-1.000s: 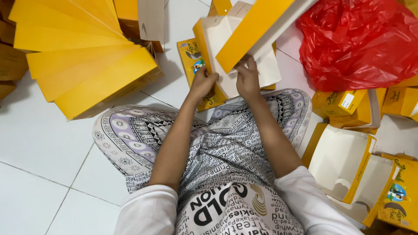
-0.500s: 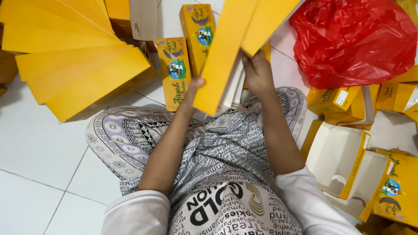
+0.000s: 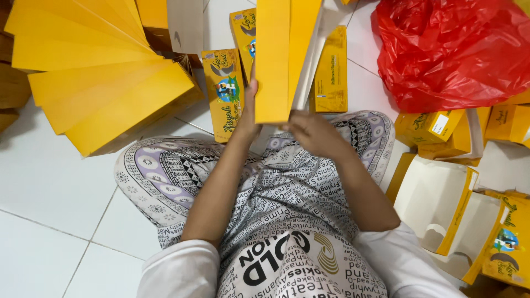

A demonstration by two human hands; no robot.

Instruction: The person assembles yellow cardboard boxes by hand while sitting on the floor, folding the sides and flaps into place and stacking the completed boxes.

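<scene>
I sit cross-legged on a white tiled floor and hold a yellow cardboard box blank [image 3: 281, 55] upright in front of me. My left hand [image 3: 247, 118] grips its left edge near the bottom. My right hand [image 3: 312, 132] holds its lower right corner from underneath. The blank is partly folded, with white inner flaps showing along its right side. Printed yellow panels [image 3: 226, 91] lie flat on the floor just behind it.
A fan of flat yellow blanks [image 3: 94, 72] lies at the left. A red plastic bag [image 3: 458, 49] sits at the upper right. Folded open boxes with white insides [image 3: 441, 204] are stacked at my right, with small yellow boxes [image 3: 428, 129] behind them.
The box blank has swung from tilted to upright and come closer to the camera. My left hand has shifted up along its edge; my right hand has dropped to its lower corner.
</scene>
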